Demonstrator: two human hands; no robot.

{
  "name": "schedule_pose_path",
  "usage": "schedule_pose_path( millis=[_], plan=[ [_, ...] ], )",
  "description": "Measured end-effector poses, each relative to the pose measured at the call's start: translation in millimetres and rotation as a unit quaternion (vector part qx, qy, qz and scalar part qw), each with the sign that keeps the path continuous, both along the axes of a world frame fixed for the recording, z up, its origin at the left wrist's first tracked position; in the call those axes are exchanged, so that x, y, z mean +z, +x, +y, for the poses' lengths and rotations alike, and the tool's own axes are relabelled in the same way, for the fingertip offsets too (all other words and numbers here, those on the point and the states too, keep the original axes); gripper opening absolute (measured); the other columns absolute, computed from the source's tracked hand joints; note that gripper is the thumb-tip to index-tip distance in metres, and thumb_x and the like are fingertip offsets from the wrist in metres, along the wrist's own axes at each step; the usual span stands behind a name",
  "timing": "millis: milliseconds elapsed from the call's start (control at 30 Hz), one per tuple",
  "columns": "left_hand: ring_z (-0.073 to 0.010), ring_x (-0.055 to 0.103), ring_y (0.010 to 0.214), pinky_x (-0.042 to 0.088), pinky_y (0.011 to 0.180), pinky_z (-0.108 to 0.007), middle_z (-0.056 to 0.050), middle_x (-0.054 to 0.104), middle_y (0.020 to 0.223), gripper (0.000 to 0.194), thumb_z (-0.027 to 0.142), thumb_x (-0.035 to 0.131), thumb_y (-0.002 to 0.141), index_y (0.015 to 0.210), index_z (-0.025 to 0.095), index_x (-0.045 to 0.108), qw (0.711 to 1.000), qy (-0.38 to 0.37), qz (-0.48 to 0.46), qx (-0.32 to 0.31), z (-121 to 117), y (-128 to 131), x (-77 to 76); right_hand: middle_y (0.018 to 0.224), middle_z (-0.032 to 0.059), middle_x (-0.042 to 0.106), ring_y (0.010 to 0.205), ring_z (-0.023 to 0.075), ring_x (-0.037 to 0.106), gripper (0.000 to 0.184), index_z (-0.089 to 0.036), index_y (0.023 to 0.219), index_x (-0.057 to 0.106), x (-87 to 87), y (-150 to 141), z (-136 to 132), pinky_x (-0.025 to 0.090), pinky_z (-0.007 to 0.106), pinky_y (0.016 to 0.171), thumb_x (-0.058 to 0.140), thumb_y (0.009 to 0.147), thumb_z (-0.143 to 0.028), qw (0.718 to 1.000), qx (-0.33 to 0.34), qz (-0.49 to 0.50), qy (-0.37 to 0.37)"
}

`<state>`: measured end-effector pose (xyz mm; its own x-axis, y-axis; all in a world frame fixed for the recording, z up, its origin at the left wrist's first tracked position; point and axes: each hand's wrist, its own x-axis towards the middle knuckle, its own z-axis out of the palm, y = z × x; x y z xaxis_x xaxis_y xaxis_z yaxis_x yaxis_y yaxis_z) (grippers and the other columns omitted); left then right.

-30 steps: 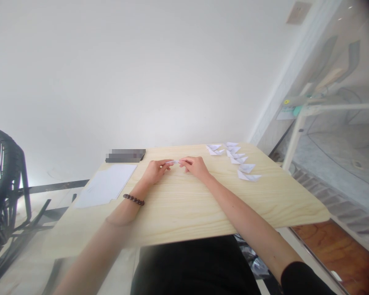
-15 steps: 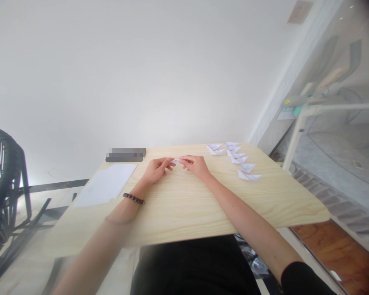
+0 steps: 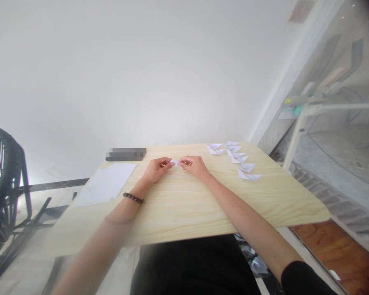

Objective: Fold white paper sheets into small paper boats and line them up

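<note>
Left hand (image 3: 156, 169): pinching one end of folded white paper (image 3: 174, 162) | right hand (image 3: 194, 165): pinching its other end | paper's place: between them, over wood-grain table (image 3: 178, 207) | my view: light, even grip spares creases

Left hand (image 3: 156, 169): pinched, just left of centre
Right hand (image 3: 196, 166): pinched, just right of centre
Forearms (image 3: 242, 209): extended inward from lower left and right
</note>
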<state>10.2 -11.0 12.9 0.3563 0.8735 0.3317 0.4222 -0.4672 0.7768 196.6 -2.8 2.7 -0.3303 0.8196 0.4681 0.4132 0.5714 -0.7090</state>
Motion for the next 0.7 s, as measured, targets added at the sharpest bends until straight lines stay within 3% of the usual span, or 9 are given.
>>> schedule_pose_path(
  millis=[367, 700],
  plan=[
    [-0.0146, 0.056, 0.068, 0.043, 0.065, -0.025, -0.005, 0.064, 0.077, 0.04, 0.05, 0.043, 0.075, 0.082, 0.014, 0.06, 0.999, 0.034, 0.041, 0.003, -4.5, 1.5, 7.3, 0.075, -0.0003, 0.064, 0.048, 0.0065, 0.053, 0.02, -0.018, 0.078, 0.063, 3.2, -2.0, -4.2, 0.041, 0.019, 0.056, 0.048, 0.076, -0.033, 0.999, 0.011, -0.033, 0.008],
    [-0.013, 0.055, 0.064, 0.041, 0.06, -0.022, -0.004, 0.063, 0.075, 0.036, 0.042, 0.04, 0.079, 0.082, 0.013, 0.06, 0.998, 0.05, 0.047, 0.002, -5.0, 0.7, 4.8, 0.071, -0.0013, 0.063, 0.051, 0.0073, 0.053, 0.021, -0.02, 0.077, 0.064, 2.5, -1.8, -5.0, 0.039, 0.019, 0.057, 0.049, 0.076, -0.035, 0.999, 0.001, -0.046, 0.01]
  ],
)
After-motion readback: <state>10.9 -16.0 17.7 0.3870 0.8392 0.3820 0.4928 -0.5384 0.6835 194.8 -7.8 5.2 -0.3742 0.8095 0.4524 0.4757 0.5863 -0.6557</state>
